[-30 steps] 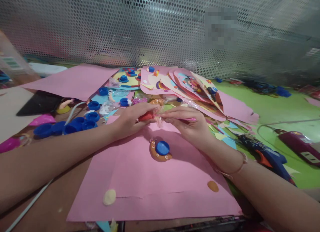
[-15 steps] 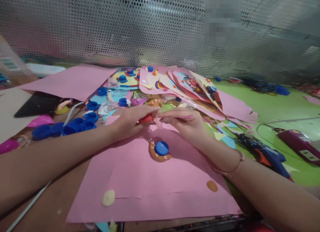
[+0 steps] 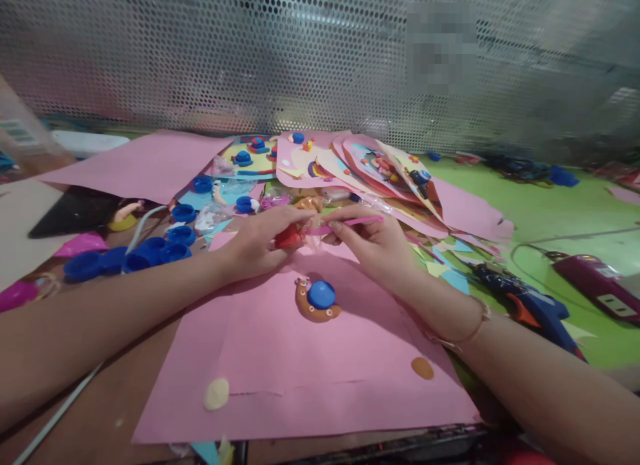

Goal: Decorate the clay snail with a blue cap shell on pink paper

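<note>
The pink sheet [image 3: 310, 365] spreads wide between my forearms, its near edge running close to a dark strip [image 3: 390, 446]. Blue cups [image 3: 155, 248] crowd the far side of my left forearm; a glue gun [image 3: 530, 313] lies just beyond my right one. At the sheet's far end, my left hand [image 3: 257, 239] grips a red lump [image 3: 287, 237], and my right hand [image 3: 377, 248] pinches a pink stick [image 3: 363, 221]. The lump sits left of the stick. Nearer than both hands, a brown piece [image 3: 311, 311] curves around a blue disc [image 3: 321, 295].
</note>
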Demonstrator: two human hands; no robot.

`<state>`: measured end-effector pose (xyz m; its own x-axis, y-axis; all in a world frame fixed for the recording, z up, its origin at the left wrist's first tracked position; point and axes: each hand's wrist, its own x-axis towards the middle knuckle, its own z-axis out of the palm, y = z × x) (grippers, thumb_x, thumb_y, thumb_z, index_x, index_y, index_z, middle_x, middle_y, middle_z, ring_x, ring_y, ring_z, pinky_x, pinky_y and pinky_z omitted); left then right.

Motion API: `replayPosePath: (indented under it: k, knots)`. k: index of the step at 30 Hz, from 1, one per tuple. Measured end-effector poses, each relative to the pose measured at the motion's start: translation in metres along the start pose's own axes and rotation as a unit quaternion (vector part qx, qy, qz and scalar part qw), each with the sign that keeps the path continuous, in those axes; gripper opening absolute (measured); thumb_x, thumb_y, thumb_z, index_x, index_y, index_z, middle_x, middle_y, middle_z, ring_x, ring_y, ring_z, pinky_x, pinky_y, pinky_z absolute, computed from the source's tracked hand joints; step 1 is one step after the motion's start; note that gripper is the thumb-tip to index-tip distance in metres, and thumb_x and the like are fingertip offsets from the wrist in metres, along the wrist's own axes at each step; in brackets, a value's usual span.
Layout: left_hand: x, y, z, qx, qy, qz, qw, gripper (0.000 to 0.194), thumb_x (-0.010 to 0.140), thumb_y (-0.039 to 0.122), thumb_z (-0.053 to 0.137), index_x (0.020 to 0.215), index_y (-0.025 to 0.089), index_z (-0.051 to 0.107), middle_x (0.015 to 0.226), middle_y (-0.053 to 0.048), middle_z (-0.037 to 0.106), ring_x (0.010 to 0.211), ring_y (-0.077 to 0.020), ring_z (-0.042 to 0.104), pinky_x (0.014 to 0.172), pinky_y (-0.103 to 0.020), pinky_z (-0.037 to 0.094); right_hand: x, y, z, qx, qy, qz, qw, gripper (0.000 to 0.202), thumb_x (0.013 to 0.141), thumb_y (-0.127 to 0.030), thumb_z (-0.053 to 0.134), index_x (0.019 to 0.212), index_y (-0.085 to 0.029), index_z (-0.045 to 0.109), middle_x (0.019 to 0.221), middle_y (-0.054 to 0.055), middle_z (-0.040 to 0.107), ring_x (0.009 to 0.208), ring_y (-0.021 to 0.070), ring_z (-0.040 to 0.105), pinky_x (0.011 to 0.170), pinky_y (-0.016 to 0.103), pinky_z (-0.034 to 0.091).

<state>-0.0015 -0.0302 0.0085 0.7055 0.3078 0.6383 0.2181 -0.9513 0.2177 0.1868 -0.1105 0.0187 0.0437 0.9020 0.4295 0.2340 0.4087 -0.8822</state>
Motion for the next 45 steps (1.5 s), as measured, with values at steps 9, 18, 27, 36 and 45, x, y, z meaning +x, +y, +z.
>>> replayPosePath:
  k: [9, 18, 27, 36, 45]
  knots:
    - [-0.001, 0.009, -0.004, -0.005, 0.042, -0.021, 0.999, 0.025, 0.082, 0.022, 0.055, 0.104, 0.015, 0.066, 0.093, -0.004, 0.074, 0.074, -0.0126, 0.066, 0.068, -0.019, 0.049, 0.010, 0.003, -0.002, 0.274, 0.005, 0.192, 0.942, 0.013, 0.065, -0.021, 0.077, 0.072, -0.015, 0.068, 0.058, -0.002, 0.068, 0.052, 0.0047, 0.062, 0.056, 0.014, 0.052]
    - [0.002, 0.014, -0.005, -0.013, 0.041, -0.079, 0.996, 0.025, 0.080, 0.030, 0.057, 0.096, 0.016, 0.070, 0.087, -0.003, 0.075, 0.073, -0.0138, 0.067, 0.066, -0.019, 0.050, 0.013, 0.005, -0.004, 0.337, 0.012, 0.281, 0.898, 0.006, 0.074, -0.007, 0.067, 0.070, -0.013, 0.067, 0.054, -0.003, 0.065, 0.048, 0.0017, 0.060, 0.049, 0.007, 0.049]
    - [0.000, 0.015, -0.008, -0.014, 0.021, -0.119, 0.993, 0.030, 0.075, 0.025, 0.058, 0.102, 0.018, 0.070, 0.099, -0.003, 0.074, 0.081, -0.0158, 0.069, 0.073, -0.020, 0.052, 0.014, 0.003, -0.004, 0.349, 0.020, 0.304, 0.886, 0.014, 0.079, -0.004, 0.058, 0.072, -0.013, 0.065, 0.056, -0.003, 0.063, 0.049, 0.0017, 0.059, 0.050, 0.007, 0.049]
    - [0.002, 0.018, -0.012, -0.013, 0.002, -0.130, 0.991, 0.028, 0.078, 0.027, 0.055, 0.099, 0.020, 0.071, 0.096, -0.001, 0.075, 0.077, -0.0148, 0.069, 0.071, -0.020, 0.052, 0.014, 0.002, -0.003, 0.354, 0.004, 0.297, 0.887, 0.011, 0.079, -0.004, 0.060, 0.073, -0.011, 0.065, 0.054, -0.003, 0.063, 0.048, 0.0015, 0.059, 0.050, 0.006, 0.050]
    - [0.000, 0.012, -0.009, -0.016, 0.030, -0.077, 0.996, 0.023, 0.077, 0.025, 0.059, 0.097, 0.023, 0.071, 0.093, -0.001, 0.075, 0.072, -0.0155, 0.069, 0.067, -0.022, 0.054, 0.014, -0.001, -0.003, 0.355, 0.016, 0.304, 0.884, 0.010, 0.076, -0.005, 0.063, 0.070, -0.012, 0.066, 0.054, -0.002, 0.063, 0.047, 0.0019, 0.059, 0.049, 0.007, 0.050]
